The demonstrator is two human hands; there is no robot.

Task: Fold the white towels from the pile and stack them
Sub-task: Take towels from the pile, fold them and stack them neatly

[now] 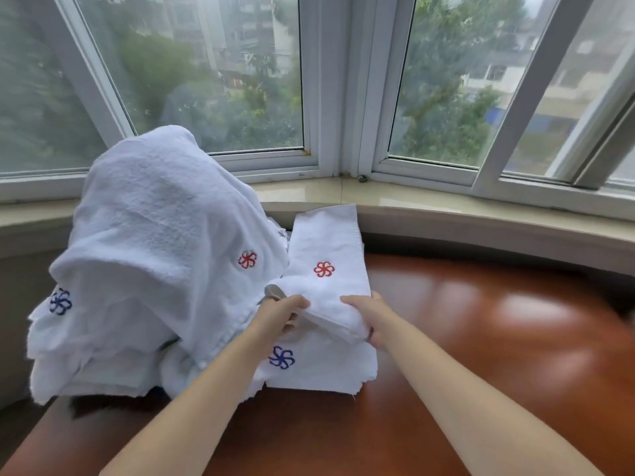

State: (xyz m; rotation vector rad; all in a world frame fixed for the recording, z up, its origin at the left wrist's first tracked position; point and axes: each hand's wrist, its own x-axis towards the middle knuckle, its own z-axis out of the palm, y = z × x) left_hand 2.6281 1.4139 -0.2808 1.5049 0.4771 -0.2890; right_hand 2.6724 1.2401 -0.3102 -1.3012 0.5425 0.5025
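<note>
A tall heap of loose white towels [154, 242] with red and blue flower logos rises at the left of the table. To its right lies a long white towel with a red logo [328, 249], its far end reaching the window ledge. My left hand [281, 316] and my right hand [369, 316] each grip the near end of this towel, which is lifted and doubled over. Under it lies a flat folded towel with a blue logo [319, 365] on the table.
The glossy brown table [481, 355] stretches to the right and toward me. A pale stone window ledge [429, 204] curves behind it, below large white-framed windows [338, 97].
</note>
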